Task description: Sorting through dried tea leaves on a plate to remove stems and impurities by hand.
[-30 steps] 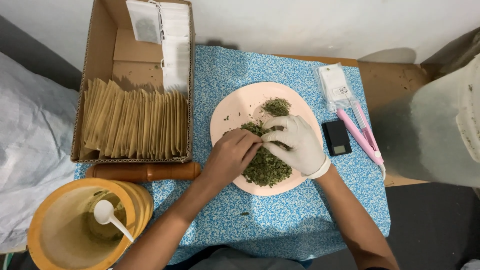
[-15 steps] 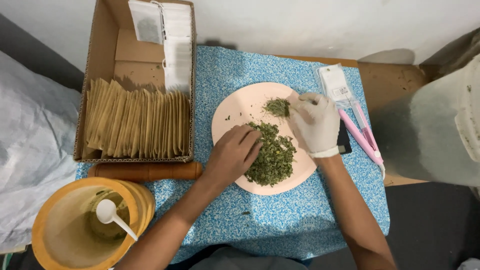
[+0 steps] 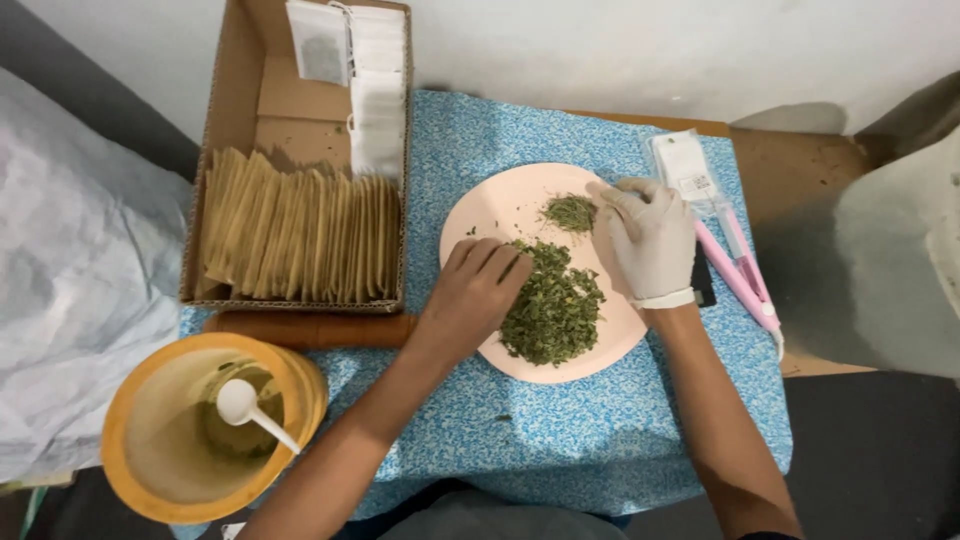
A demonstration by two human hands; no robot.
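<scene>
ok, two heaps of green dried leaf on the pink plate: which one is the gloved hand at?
The small heap at the plate's far side; the white-gloved right hand touches its edge. The bare left hand rests on the large heap.

free: blue mat (image 3: 600, 440) front | blocked: cardboard box (image 3: 235, 150) left, pink sealer (image 3: 740, 265) right

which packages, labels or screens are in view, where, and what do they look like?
Cardboard box: upper left, brown, open.
Brown sachets: row standing in the box front, flat.
White sachets: stacked at the box's back right, flat.
Clear wrapped pack: beyond the right hand, small white rectangle with a label.
No screens.
</scene>
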